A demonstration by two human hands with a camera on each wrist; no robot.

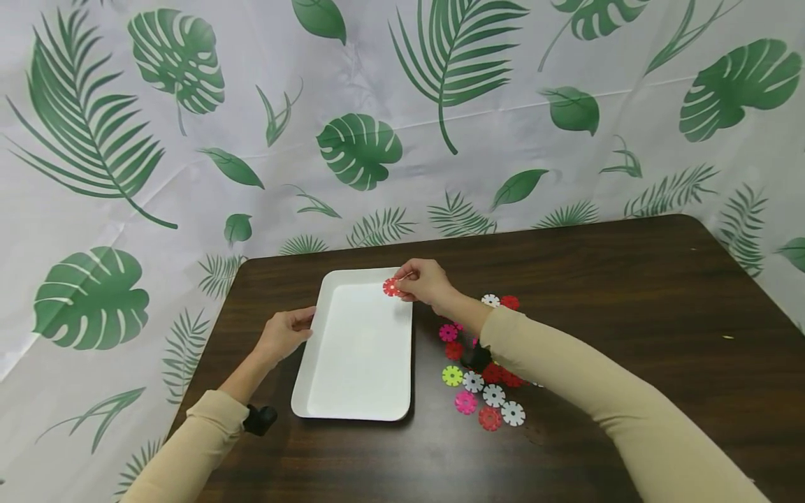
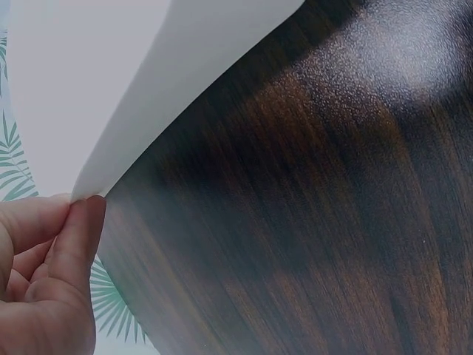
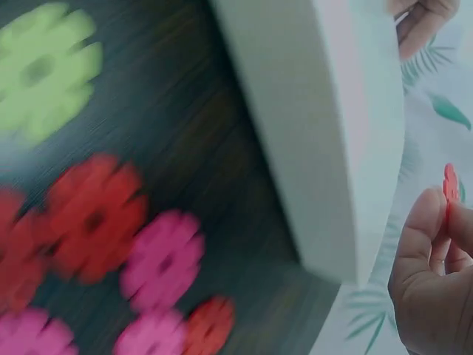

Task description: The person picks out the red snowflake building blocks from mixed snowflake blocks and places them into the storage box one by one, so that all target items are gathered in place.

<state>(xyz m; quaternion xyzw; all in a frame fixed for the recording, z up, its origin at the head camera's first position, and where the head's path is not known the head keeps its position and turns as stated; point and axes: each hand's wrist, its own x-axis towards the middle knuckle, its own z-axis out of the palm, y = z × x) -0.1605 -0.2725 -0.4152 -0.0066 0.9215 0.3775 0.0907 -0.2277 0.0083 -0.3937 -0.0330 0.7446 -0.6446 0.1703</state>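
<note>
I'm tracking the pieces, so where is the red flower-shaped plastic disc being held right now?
In the head view, the red flower-shaped plastic disc is pinched in the right hand, over the far right corner of the white rectangular tray.

Place: staged recording set
Backdrop: white cloth printed with green leaves (image 1: pixel 358 150)
Surface: dark wooden table (image 1: pixel 629 300)

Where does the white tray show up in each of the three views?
Head: the tray lies left of centre on the table, left hand on its left rim.
Left wrist: its underside fills the upper left, thumb at the rim.
Right wrist: its side wall runs down the centre.
Shared landmark: the table.
</note>
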